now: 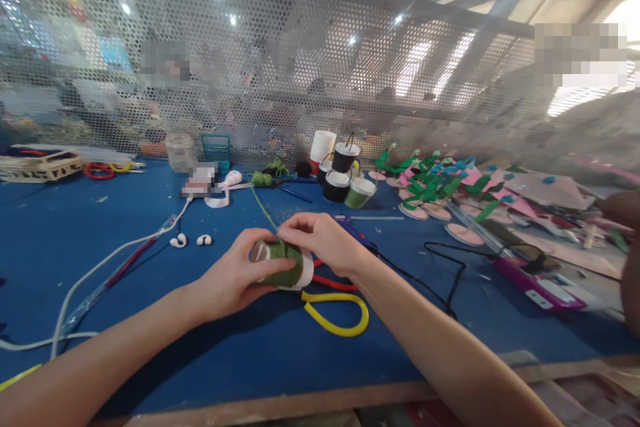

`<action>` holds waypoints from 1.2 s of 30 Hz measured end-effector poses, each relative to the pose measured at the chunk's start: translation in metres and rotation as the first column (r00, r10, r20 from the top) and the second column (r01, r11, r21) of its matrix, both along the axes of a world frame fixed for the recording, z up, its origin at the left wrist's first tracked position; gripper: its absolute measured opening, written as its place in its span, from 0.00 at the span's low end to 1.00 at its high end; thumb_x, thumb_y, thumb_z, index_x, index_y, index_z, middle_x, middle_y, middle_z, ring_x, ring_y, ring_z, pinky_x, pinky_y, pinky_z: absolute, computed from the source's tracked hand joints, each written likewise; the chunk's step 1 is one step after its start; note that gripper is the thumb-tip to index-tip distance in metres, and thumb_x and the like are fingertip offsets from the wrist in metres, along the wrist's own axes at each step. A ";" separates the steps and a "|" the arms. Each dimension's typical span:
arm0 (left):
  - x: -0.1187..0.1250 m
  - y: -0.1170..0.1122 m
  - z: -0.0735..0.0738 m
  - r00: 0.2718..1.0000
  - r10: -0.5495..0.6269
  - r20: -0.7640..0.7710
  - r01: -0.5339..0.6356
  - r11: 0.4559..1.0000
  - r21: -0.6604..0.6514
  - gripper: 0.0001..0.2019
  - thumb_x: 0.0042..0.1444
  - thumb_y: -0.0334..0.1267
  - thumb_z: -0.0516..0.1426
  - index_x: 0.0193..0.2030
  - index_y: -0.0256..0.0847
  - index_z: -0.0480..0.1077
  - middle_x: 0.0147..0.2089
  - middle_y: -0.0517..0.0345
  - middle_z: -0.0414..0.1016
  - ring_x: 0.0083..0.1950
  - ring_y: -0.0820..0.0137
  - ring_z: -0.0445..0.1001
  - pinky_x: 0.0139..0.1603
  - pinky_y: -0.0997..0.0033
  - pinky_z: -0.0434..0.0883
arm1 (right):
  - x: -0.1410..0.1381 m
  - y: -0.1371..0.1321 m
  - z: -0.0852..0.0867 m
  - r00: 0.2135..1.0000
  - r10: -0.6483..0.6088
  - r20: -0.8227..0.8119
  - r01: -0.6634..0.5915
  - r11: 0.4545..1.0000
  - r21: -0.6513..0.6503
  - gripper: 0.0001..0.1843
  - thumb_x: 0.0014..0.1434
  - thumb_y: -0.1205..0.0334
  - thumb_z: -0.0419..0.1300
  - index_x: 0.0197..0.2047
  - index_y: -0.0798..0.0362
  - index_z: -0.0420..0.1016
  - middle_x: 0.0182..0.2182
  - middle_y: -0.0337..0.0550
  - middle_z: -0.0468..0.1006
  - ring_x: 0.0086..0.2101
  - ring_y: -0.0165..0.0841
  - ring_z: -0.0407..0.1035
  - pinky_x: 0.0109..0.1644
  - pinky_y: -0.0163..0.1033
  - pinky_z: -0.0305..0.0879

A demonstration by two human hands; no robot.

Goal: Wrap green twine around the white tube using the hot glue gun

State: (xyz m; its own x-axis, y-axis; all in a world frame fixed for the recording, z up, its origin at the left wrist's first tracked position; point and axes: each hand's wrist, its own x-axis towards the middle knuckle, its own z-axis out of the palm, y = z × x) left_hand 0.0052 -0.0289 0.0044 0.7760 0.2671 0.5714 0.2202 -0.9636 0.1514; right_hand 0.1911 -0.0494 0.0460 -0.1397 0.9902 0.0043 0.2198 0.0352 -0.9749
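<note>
My left hand point(240, 273) is wrapped round a paper cup point(306, 269) lying on its side, its wall covered in green yarn and its white rim toward the right. Over the cup's top, the fingertips of my right hand point(313, 237) pinch the green yarn point(265, 207). That strand runs back to a green yarn ball point(261, 179) on the table. Beneath and to the right of the cup lie scissors with a yellow handle point(363, 320); a red handle point(340, 283) shows beside it, partly hidden by my right wrist.
Yarn-covered cups point(337, 185) and a white cup stack point(323, 145) stand at the back before a perforated metal screen point(300, 67). Green and pink craft pieces point(430, 187) crowd the right, near a purple power strip point(537, 287). White earbuds point(179, 241) and a cable point(95, 267) lie left.
</note>
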 end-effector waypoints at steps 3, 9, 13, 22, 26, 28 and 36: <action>-0.001 0.000 -0.001 1.000 0.011 -0.005 -0.011 1.000 -0.019 0.19 0.55 0.29 0.55 0.53 0.45 0.63 0.52 0.47 0.55 0.54 0.60 0.61 0.51 0.57 0.68 | 0.003 0.001 -0.002 1.000 -0.012 0.017 0.011 0.999 0.036 0.13 0.49 0.53 0.58 0.25 0.56 0.70 0.21 0.34 0.67 0.22 0.24 0.58 0.27 0.33 0.53; 0.000 0.000 -0.002 1.000 -0.008 -0.004 0.008 1.000 -0.010 0.19 0.55 0.29 0.56 0.53 0.46 0.63 0.52 0.48 0.54 0.55 0.59 0.60 0.53 0.56 0.67 | 0.004 0.006 0.002 0.964 0.124 0.234 -0.128 0.992 0.001 0.24 0.54 0.44 0.50 0.25 0.57 0.73 0.19 0.35 0.66 0.22 0.25 0.55 0.26 0.33 0.50; 0.000 0.002 -0.003 0.999 -0.033 -0.015 0.033 0.999 -0.003 0.21 0.54 0.30 0.57 0.54 0.48 0.62 0.53 0.48 0.55 0.56 0.57 0.59 0.53 0.53 0.67 | -0.001 0.010 0.004 0.965 0.177 0.193 -0.171 0.984 -0.048 0.19 0.51 0.47 0.56 0.24 0.56 0.73 0.16 0.32 0.64 0.19 0.24 0.54 0.24 0.33 0.50; 0.000 0.001 0.001 0.996 0.053 0.072 -0.039 0.981 -0.189 0.31 0.49 0.38 0.61 0.58 0.44 0.52 0.51 0.46 0.61 0.52 0.58 0.65 0.51 0.54 0.68 | 0.010 0.009 0.002 0.998 -0.008 -0.063 0.015 0.994 0.105 0.15 0.51 0.50 0.56 0.26 0.54 0.73 0.29 0.41 0.76 0.32 0.29 0.67 0.36 0.34 0.60; 0.000 0.002 -0.001 0.995 0.031 0.095 -0.014 0.983 -0.183 0.29 0.48 0.37 0.62 0.56 0.42 0.54 0.51 0.45 0.63 0.52 0.58 0.66 0.51 0.53 0.68 | 0.016 0.006 0.000 0.971 -0.019 0.237 -0.003 0.996 0.090 0.24 0.53 0.43 0.52 0.25 0.56 0.75 0.27 0.42 0.76 0.32 0.32 0.67 0.38 0.36 0.59; 0.000 0.001 -0.002 0.996 0.001 0.087 0.015 0.984 -0.176 0.28 0.48 0.35 0.61 0.55 0.41 0.54 0.51 0.45 0.64 0.53 0.58 0.65 0.51 0.53 0.68 | 0.015 0.006 -0.002 0.957 0.100 0.271 -0.090 0.995 -0.047 0.28 0.54 0.40 0.49 0.23 0.56 0.75 0.23 0.40 0.74 0.28 0.31 0.66 0.35 0.36 0.59; 0.001 0.001 0.004 0.995 0.013 0.100 0.011 0.973 -0.232 0.24 0.49 0.38 0.62 0.51 0.42 0.58 0.49 0.47 0.64 0.53 0.59 0.65 0.52 0.54 0.67 | 0.004 0.009 -0.005 0.998 -0.006 -0.065 0.006 1.000 0.006 0.11 0.44 0.55 0.64 0.25 0.56 0.74 0.22 0.35 0.73 0.25 0.24 0.62 0.31 0.32 0.57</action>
